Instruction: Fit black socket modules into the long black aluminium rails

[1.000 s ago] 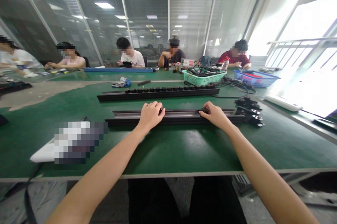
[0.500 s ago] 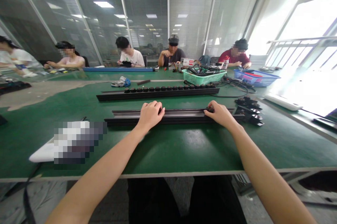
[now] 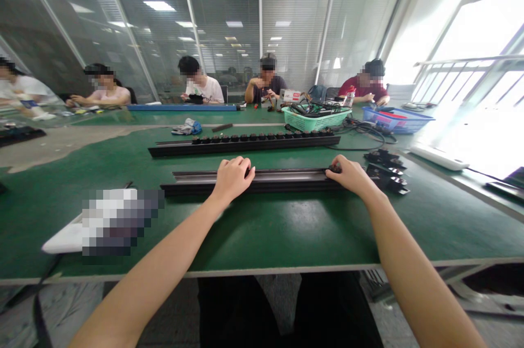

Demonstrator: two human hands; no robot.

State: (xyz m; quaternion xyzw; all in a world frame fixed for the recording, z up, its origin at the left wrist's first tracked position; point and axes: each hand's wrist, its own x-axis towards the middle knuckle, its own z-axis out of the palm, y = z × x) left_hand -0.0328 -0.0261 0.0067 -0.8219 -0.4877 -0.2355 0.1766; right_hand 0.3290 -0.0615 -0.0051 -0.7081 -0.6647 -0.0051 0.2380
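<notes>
The black rail (image 3: 295,178) lies roughly parallel to the worktop's (image 3: 303,233) near edge. My right hand (image 3: 352,175) pinches a small black part (image 3: 333,168) there; my left hand (image 3: 232,178) curls over the rail, grip hidden from me. Crooked pressure could jam the part.

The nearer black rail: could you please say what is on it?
The left hand rests on the nearer black rail, left of its middle; the right hand pinches a small dark part farther right. Whatever lies beneath the hands is covered.
</notes>
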